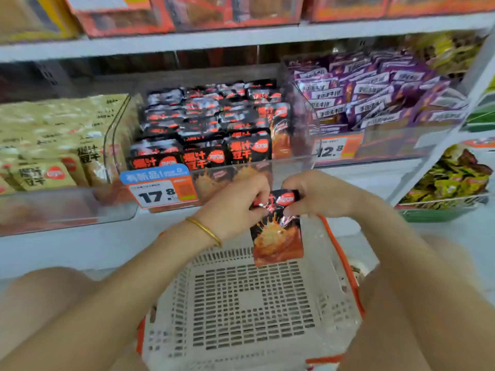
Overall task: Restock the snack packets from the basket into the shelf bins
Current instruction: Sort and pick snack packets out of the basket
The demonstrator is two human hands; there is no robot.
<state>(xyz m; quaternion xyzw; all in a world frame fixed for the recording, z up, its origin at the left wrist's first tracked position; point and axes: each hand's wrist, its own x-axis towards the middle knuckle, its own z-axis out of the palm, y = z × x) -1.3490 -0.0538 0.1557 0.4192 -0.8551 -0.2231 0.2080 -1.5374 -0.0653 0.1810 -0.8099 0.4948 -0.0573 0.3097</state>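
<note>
A black and red snack packet (277, 236) hangs upright over the white slatted basket (249, 303). My left hand (235, 207) pinches its top left corner and my right hand (313, 194) pinches its top right corner. Nothing lies on the visible floor of the basket. Just above my hands stands the clear shelf bin (289, 162) packed with rows of the same black packets (203, 129), with a 17.8 price tag (160, 188) on its front.
A bin of tan packets (48, 145) sits to the left and a bin of purple packets (375, 95) to the right. Green and yellow packets (450, 180) fill a side rack at the far right. Orange boxes (187, 12) line the upper shelf. My knees flank the basket.
</note>
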